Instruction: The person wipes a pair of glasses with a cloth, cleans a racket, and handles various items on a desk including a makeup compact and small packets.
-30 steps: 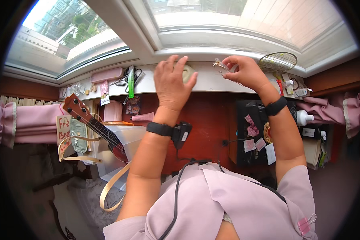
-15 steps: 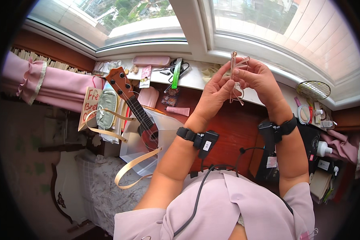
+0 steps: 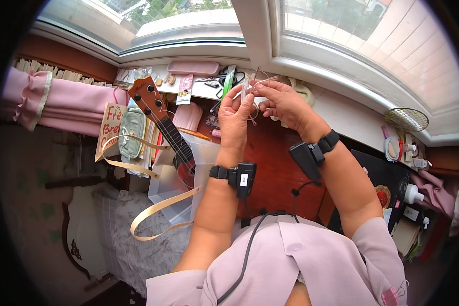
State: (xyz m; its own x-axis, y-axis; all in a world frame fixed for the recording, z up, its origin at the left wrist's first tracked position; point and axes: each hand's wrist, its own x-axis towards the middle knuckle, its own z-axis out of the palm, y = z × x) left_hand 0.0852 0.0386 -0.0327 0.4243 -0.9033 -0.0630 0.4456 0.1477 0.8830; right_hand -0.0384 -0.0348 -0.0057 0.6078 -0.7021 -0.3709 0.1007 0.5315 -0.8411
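A pair of glasses (image 3: 247, 85) with a thin, pale pink see-through frame is held up over the near edge of the white windowsill. My left hand (image 3: 234, 115) pinches it from the left between thumb and fingers. From the right, my right hand (image 3: 285, 104) closes its thumb and forefinger on the frame, its other fingers curled. One slim temple sticks out above the right fingers; the fingers hide part of the frame. Behind the hands, a pale cloth (image 3: 302, 93) lies on the sill.
Left of my arm, a small ukulele (image 3: 171, 135) leans in a clear plastic bag (image 3: 163, 176) with tan straps. Scissors (image 3: 232, 76), a green packet (image 3: 228, 81) and a pink case (image 3: 193, 68) lie on the windowsill (image 3: 336, 109). A red-brown desk (image 3: 278, 163) is below my hands.
Both hands have moved left along the sill with the glasses, and my right forearm now slants more. The glasses have turned, one temple now pointing right. The pale cloth shows more.
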